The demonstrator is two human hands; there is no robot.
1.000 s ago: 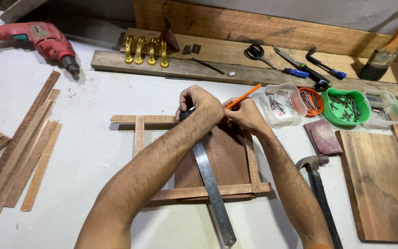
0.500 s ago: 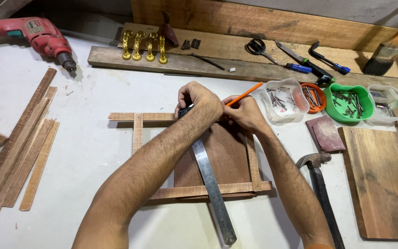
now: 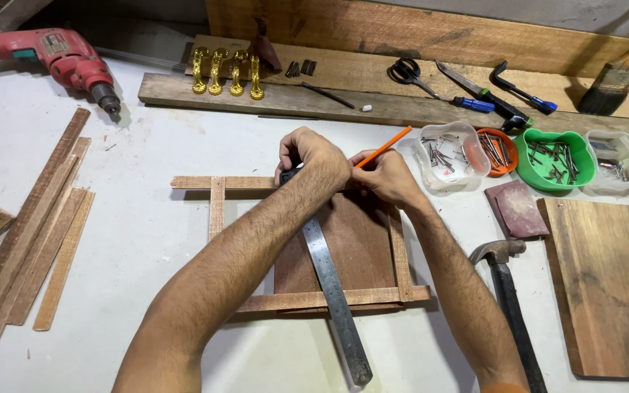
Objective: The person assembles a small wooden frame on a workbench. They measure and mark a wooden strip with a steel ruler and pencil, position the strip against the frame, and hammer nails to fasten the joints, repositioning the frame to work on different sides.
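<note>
My left hand [image 3: 313, 157] presses down on the top end of a metal ruler [image 3: 335, 295], at the upper strip of a small wooden frame [image 3: 216, 205]. The ruler runs down across the dark brown board [image 3: 362, 247] inside the frame and past its lower strip. My right hand [image 3: 384, 177] is right beside the left and holds an orange pencil [image 3: 385, 146], whose tip is hidden between the hands.
A red drill [image 3: 60, 58] lies far left, loose wood strips [image 3: 41, 225] at left. A hammer [image 3: 507, 291], brown sanding pad [image 3: 515, 209] and plank [image 3: 606, 284] sit at right. Bowls of nails [image 3: 451, 154], scissors [image 3: 408, 73], gold handles [image 3: 226, 71] and a brush [image 3: 616, 76] line the back.
Both hands stay on the ruler's top end at the frame with only slight shifts. The view has drifted a little.
</note>
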